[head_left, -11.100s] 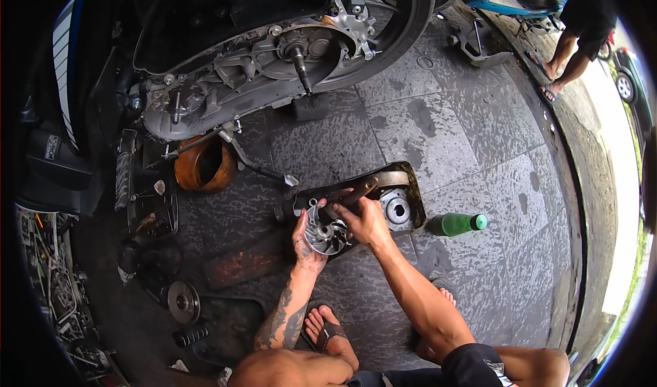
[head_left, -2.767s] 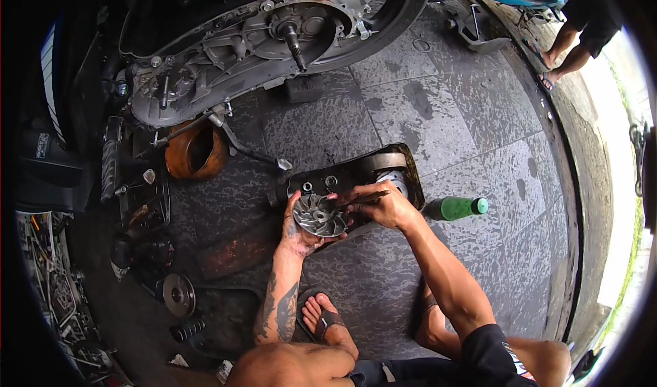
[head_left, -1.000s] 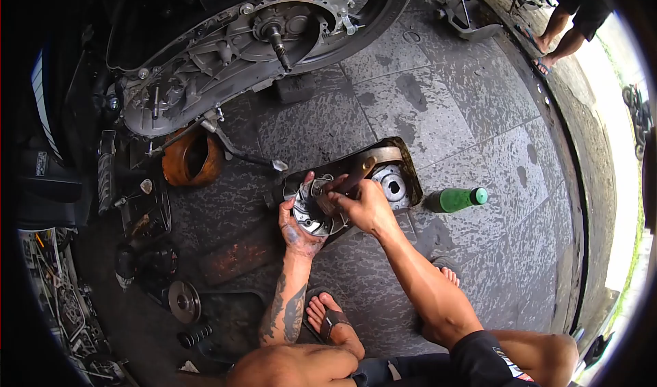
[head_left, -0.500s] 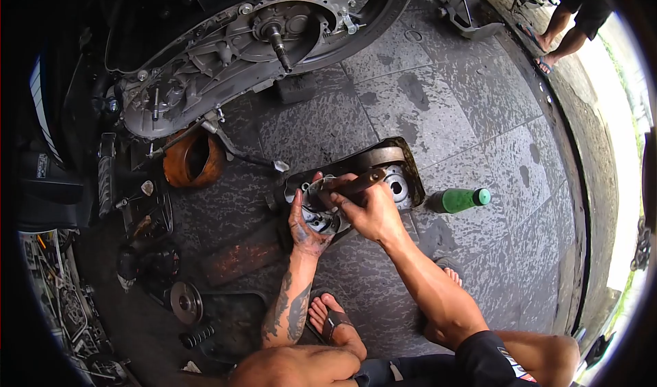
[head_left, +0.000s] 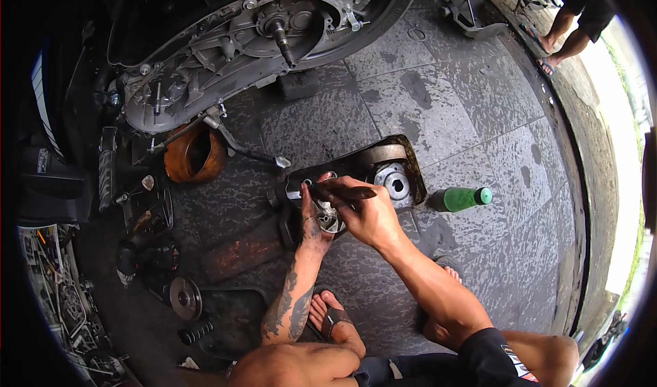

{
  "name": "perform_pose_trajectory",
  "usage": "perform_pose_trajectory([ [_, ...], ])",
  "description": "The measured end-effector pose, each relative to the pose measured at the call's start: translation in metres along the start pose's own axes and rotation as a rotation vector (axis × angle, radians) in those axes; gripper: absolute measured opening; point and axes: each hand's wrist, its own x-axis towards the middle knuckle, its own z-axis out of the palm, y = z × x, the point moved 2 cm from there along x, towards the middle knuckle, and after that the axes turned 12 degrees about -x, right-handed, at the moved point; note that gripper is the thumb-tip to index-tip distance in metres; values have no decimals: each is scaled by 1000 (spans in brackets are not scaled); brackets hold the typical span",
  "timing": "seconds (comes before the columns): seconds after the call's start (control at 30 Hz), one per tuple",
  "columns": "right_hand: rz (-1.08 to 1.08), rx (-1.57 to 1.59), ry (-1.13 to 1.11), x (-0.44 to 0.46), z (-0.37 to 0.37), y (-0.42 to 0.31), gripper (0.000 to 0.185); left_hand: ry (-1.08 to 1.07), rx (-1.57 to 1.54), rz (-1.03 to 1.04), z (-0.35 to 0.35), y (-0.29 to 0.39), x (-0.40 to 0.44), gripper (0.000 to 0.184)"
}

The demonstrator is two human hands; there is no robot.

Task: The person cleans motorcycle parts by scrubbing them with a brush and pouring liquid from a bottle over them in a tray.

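My left hand [head_left: 314, 224] holds a round silver metal part [head_left: 329, 219] from its left side, over a black tray [head_left: 298, 171]. In my right hand [head_left: 369, 214], closed, is a brush-like tool with a dark brown handle [head_left: 356, 192]; its working end lies against the metal part and is mostly hidden by my fingers. Inside the tray's right half lie a silver disc with a centre hole [head_left: 396, 184] and a metal ring [head_left: 384, 154]. A small nut [head_left: 308, 182] shows near my left fingertips.
An opened engine case with a shaft [head_left: 281, 43] spans the upper left. A green bottle [head_left: 460, 199] lies right of the tray. Around the left are an orange container [head_left: 194, 156], a metal disc [head_left: 185, 298], a spring [head_left: 197, 334] and tools [head_left: 60, 288]. A person's legs [head_left: 569, 43] stand upper right.
The metal part has turned in my left hand and now shows more edge-on. My right hand has shifted slightly left and down, and the tool's handle lies flatter than before.
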Motion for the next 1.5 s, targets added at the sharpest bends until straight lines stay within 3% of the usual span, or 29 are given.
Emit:
perform_pose_trajectory([
  [0.03,-46,93,89,3,2,-1,24,-5,3,2,3,0,1,63],
  [0.13,63,-68,-36,-4,5,8,23,131,197,160,4,0,-1,58],
  [0.17,137,-139,-76,-5,5,10,22,129,199,157,4,1,0,58],
  [0.2,128,-51,55,-4,6,8,23,93,220,171,5,0,2,59],
  [0.3,113,7,133,-1,10,2,19,125,170,113,1,-3,2,60],
  [0.37,115,-47,28,-3,7,8,22,26,198,163,10,0,-5,58],
  [0.43,310,0,-121,-4,0,26,22,57,93,103,15,5,-9,58],
  [0.5,439,334,-16,1,-4,36,21,-131,-217,-118,16,5,-14,61],
  [0.57,257,315,-81,2,-6,31,20,-123,-200,-105,11,6,-10,62],
  [0.63,59,44,-251,-1,-10,28,19,-136,-177,-93,12,10,-6,64],
  [0.7,46,-55,-259,0,-17,29,19,-276,-242,-196,12,12,-10,65],
  [0.83,115,278,-201,9,-32,9,20,-98,-79,-128,-7,9,-7,65],
  [0.9,-112,82,-283,12,-25,12,19,-126,-63,-155,7,11,-11,66],
  [0.97,-140,-11,-317,12,-26,17,19,-239,-152,-143,16,13,-11,66],
  [1.1,-128,141,-188,4,-26,12,24,-211,-14,-115,22,15,-10,68],
  [1.17,-206,161,-344,4,-21,12,26,-187,-29,-113,23,17,-8,67],
  [1.33,-202,113,-171,5,-27,0,28,-20,-46,-189,5,18,-2,65],
  [1.43,-151,54,-175,-4,-13,4,26,46,-62,-244,5,17,-7,62],
  [1.5,-135,-84,-228,-2,-10,12,25,209,-76,-224,-6,15,-4,58],
])
